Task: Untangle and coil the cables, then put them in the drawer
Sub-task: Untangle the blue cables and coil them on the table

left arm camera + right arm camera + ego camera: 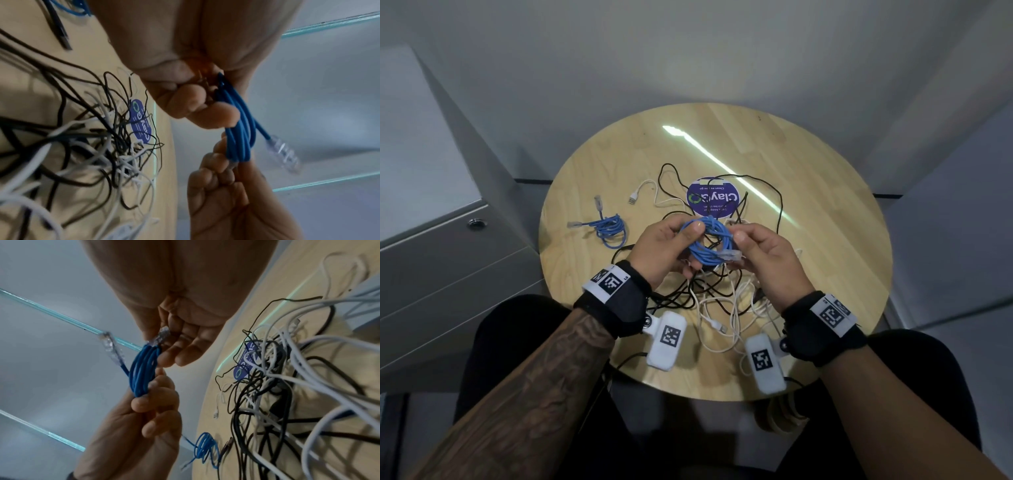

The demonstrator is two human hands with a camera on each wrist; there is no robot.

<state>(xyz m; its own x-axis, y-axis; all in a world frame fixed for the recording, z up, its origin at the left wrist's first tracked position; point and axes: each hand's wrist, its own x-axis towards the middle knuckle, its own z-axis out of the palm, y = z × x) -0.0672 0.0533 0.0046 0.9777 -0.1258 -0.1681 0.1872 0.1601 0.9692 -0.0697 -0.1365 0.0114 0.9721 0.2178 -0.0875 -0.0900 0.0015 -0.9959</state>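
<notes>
Above the tangle, both hands hold a coiled blue network cable (707,240). My left hand (678,246) grips one side of the coil (238,126), thumb over the loops. My right hand (750,246) pinches the other side, where one clear plug (160,336) lies against its fingers. The second clear plug (283,154) sticks out free of the coil (144,373). A second blue cable (611,229), coiled, lies on the round wooden table (825,205) at the left. Black and white cables (722,294) lie tangled under and in front of my hands.
A grey drawer cabinet (448,240) with a round lock (477,223) stands left of the table, its drawers closed. A purple round sticker (710,200) sits under the cables at the table's middle. A white USB lead (643,193) lies behind the tangle.
</notes>
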